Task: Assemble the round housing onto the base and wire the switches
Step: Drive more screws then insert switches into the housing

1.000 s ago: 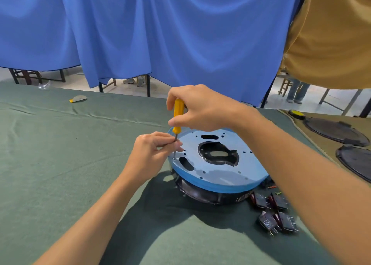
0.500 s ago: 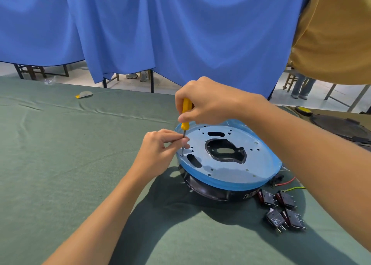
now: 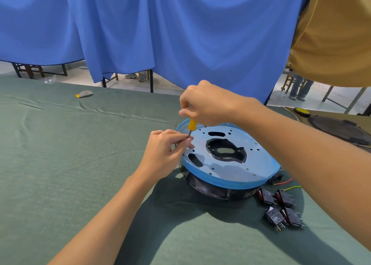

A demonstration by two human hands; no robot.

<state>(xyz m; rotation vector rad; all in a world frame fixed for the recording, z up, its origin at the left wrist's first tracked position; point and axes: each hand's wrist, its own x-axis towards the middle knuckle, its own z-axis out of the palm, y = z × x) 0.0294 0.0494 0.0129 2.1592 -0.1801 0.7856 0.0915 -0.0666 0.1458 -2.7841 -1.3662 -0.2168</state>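
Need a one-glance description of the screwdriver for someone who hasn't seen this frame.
Start at the round blue-rimmed housing on the green tablecloth. At its left rim the right hand grips a small screwdriver upright, the left hand pinching its shaft. It is the only tool there, with a yellow handle.

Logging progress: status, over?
Right hand grips yellow screwdriver; left hand pinches its shaft. Tip at round plate rim. Switches loose beside it; nothing blocking.
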